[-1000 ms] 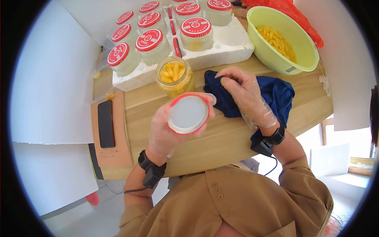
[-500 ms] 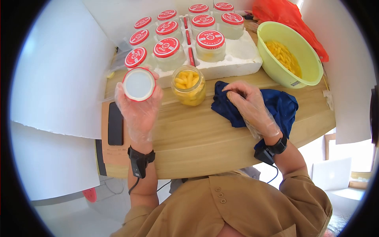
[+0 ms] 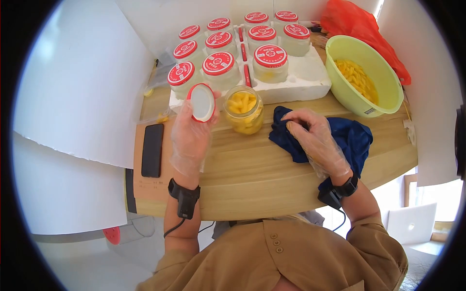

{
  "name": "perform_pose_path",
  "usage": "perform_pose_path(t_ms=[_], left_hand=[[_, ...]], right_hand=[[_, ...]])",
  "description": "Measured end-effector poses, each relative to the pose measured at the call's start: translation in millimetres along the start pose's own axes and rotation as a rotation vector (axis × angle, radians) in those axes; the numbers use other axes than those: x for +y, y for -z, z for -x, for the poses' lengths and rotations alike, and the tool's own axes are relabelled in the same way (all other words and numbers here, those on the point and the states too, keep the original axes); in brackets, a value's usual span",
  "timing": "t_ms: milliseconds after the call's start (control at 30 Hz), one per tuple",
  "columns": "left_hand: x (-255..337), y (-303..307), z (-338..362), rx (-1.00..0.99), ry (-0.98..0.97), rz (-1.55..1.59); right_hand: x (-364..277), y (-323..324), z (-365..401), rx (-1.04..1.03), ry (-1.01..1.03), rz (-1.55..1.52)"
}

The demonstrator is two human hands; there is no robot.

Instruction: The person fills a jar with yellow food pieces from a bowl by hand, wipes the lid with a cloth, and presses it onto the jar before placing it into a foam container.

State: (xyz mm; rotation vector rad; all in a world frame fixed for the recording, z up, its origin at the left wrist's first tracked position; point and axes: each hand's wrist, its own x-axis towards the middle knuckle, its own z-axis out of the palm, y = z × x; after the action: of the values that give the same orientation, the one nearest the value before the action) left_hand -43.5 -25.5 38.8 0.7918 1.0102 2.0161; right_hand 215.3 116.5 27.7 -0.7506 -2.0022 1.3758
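My left hand [image 3: 192, 140], in a clear plastic glove, is closed around a red-rimmed jar lid [image 3: 202, 103] with its white inner side facing me, tilted. Just right of it stands an uncapped glass jar [image 3: 244, 110] filled with yellow pieces; lid and jar are apart. My right hand [image 3: 318, 138], gloved likewise, pinches a bunched part of a dark blue cloth [image 3: 350, 140] lying on the wooden table [image 3: 242, 184]. Both wrists carry black devices with cables.
Several glass jars with red lids [image 3: 218, 63] stand at the back, in and around a white foam tray [image 3: 296, 92]. At right is a light green basin [image 3: 335, 77] of yellow pieces beside a red plastic bag [image 3: 357, 29]. A black phone [image 3: 152, 150] lies at left.
My left hand has turned the lid more edge-on and brought it closer to the uncapped jar. My right hand keeps its pinch on the cloth. The whole view has shifted slightly.
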Motion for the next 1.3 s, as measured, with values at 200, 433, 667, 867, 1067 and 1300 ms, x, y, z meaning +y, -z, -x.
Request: perform_pose_path(t_ms=[200, 433, 667, 867, 1067, 1300], left_hand=[[21.7, -27.4, 2.0, 0.036, -0.037, -0.607], [53.1, -69.7, -18.4, -0.267, -0.226, -1.449], [43.2, -78.3, -26.8, -0.467, -0.341, -1.768], [22.3, -72.4, -22.3, -0.374, -0.311, -1.775], [3.4, -66.6, -20.2, -0.274, -0.63, -1.709], [0.5, -66.9, -7.7, -0.219, -0.483, -1.643]], right_hand=[[1.0, 0.6, -0.8, -0.005, -0.039, -0.005], [-2.5, 1.0, -2.1, 0.0, -0.001, 0.05], [0.1, 2.9, -1.9, -0.013, 0.037, 0.056], [3.0, 1.2, -2.4, 0.002, 0.047, 0.064], [-2.5, 0.6, -2.6, 0.006, 0.047, 0.089], [-2.3, -6.8, -1.8, 0.209, 0.303, 0.155]])
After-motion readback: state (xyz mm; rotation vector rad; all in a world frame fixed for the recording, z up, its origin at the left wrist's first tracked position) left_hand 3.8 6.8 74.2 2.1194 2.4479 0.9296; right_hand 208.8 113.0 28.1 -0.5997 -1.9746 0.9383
